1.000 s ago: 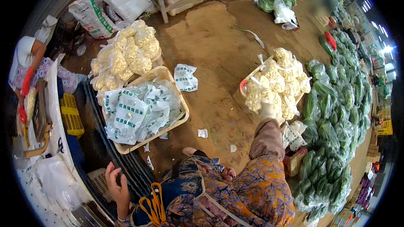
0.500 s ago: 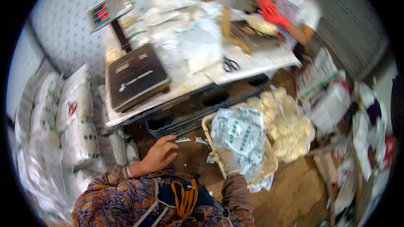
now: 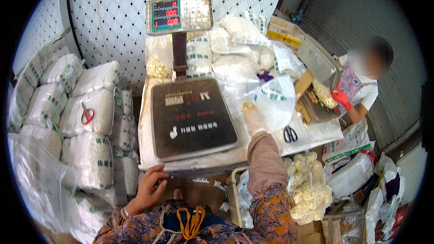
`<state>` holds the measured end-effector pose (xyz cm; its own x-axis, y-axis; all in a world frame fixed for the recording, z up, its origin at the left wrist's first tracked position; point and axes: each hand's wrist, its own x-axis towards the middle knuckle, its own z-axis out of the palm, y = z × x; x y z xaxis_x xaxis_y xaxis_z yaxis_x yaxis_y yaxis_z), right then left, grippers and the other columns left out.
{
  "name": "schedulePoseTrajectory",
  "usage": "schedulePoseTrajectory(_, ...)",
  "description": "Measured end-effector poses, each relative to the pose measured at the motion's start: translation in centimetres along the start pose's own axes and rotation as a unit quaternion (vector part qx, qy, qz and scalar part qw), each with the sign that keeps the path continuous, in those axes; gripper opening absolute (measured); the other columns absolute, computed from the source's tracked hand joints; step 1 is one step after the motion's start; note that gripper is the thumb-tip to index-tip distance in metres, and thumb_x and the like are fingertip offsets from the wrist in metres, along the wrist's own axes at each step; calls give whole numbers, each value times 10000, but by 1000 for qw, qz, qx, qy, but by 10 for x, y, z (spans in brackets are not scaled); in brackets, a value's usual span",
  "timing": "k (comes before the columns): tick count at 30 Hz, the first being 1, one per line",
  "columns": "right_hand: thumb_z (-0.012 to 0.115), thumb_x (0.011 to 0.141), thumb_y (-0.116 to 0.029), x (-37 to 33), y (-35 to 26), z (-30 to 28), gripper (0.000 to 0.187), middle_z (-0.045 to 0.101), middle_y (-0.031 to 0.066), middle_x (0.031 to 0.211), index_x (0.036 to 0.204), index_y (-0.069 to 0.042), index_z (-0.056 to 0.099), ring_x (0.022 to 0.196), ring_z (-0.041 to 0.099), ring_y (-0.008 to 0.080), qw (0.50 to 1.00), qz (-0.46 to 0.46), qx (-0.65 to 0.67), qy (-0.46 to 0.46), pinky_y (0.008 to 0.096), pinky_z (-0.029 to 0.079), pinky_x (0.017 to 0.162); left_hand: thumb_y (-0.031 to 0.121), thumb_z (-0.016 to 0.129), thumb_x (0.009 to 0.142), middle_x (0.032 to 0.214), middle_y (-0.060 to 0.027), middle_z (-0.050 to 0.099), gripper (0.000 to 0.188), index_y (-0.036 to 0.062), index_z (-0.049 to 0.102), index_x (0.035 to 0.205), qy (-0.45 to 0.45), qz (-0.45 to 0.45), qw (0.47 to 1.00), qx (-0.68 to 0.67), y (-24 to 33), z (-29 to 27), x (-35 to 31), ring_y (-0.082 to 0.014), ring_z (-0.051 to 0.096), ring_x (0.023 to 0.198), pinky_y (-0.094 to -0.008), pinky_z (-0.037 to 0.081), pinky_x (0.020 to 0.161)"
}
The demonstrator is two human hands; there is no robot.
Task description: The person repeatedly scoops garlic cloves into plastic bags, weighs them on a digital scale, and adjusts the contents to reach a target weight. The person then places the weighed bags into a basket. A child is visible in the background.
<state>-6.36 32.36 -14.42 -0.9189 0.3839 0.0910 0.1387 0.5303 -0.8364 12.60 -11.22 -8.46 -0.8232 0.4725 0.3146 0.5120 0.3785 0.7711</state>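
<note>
My left hand is bare, its fingers loosely curved and apart with nothing in them, just off the near table edge. My right hand, in a pale glove with yellowish fingertips, reaches over the white-covered table. It is beside a translucent white plastic bag with green print. The fingers are blurred, so whether they grip the bag's edge cannot be made out. Left of that hand stands a black-topped weighing scale with nothing on its platform. Its lit display rises on a post behind.
Black scissors lie right of my right hand. Filled white bags are heaped behind. Red-handled scissors rest on stacked sacks at left. A basket and bags of pale pieces sit below. A red-gloved person works at right.
My right hand has moved from the basket up over the table, beside the printed plastic bag. My left hand stays low near the table edge. The view has shifted toward the table.
</note>
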Motion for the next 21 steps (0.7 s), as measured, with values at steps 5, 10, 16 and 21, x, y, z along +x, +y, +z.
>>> schedulePoseTrajectory(5,575,799,-305,57,10,38,390,595,216,1049,1070,-24,572,1030,547,337,945,-43,-324,17,389,425,878,7,561,813,1134,-193,523,140,11,565,952,61,-19,998,-28,-27,-51,41,-324,546,1030,-389,442,848)
schedulePoseTrajectory(10,576,801,-340,81,18,47,323,613,220,933,888,-32,626,960,568,339,949,-17,-302,89,411,431,832,-6,559,803,1122,-177,534,132,7,570,934,102,-16,995,-11,-44,-74,74,-310,548,1023,-377,434,853)
schedulePoseTrajectory(16,502,872,-284,99,-55,-3,280,600,217,883,837,-21,591,840,561,360,950,-149,-128,243,422,437,752,42,525,852,1108,-161,549,114,3,577,945,59,8,989,-138,-60,-56,133,-266,543,1031,-342,414,878)
schedulePoseTrajectory(21,557,837,-180,70,-110,-16,138,574,157,826,853,-45,581,847,531,342,917,-285,-187,205,420,413,748,190,534,892,1194,-150,494,335,-13,485,1155,2,-3,970,-245,-51,0,219,-251,487,1101,-329,385,922)
